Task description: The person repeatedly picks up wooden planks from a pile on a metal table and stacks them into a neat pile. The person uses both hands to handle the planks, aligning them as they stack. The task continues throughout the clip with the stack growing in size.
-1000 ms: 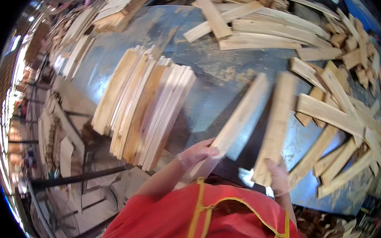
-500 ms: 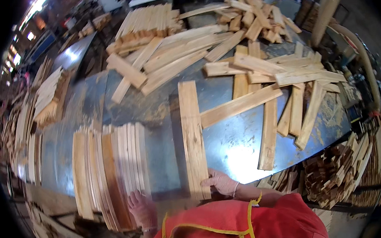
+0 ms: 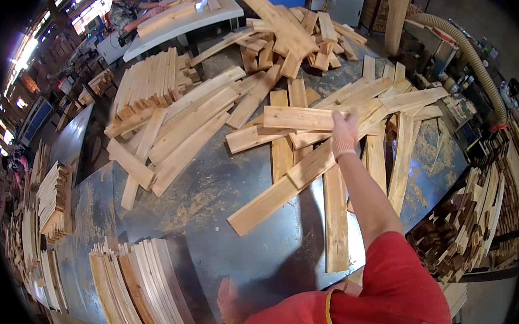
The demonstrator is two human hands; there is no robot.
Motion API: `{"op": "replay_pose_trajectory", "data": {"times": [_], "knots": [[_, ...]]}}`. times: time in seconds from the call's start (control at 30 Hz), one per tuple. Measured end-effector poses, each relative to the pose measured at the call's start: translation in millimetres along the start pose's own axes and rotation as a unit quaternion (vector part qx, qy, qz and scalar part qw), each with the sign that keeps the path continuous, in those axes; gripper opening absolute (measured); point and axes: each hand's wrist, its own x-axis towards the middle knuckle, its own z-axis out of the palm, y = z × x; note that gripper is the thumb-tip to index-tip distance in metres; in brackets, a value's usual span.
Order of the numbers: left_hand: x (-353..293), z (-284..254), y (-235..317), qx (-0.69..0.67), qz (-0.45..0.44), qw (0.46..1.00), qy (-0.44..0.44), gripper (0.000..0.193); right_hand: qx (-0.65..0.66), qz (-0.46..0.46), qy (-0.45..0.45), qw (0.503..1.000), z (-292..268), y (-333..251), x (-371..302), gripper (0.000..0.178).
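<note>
My right hand (image 3: 345, 134), in a pale glove, reaches far across the metal table to the heap of loose boards. Its fingers close on the right end of a short flat wooden board (image 3: 299, 118), which lies level over other boards. Down by the near edge is my left hand (image 3: 228, 298), blurred, with its fingers unclear. It is just right of a row of boards stood on edge (image 3: 146, 287) and apart from them. Under my right forearm, one board (image 3: 334, 229) points toward me, and another (image 3: 265, 206) lies slanted to its left.
Tangled boards (image 3: 288, 30) pile up at the back, beside a neat stack (image 3: 147, 83). A hose (image 3: 464, 41) curves at the far right above a bundle of offcuts (image 3: 465, 221). Another person (image 3: 123, 14) stands at a pale table (image 3: 185, 25), far left.
My right hand has left the near edge and stretched out to the heap, gripping a different board. My left hand has come away from the row. The view has shifted.
</note>
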Motion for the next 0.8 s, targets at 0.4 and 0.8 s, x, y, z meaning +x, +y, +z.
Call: {"op": "replay_pose_trajectory", "data": {"times": [0.4,0.8], "knots": [[100.9,-4.7,127.5,-0.009,-0.116,0.992,-0.057,0.082,0.200,0.382,-0.338,0.836,-51.7,59.5,-98.0,0.036],[92.0,8.2,124.7,-0.065,-0.150,0.984,-0.065,0.077,0.024,-0.231,-0.243,0.942,85.5,-127.6,168.8,0.048]]}}
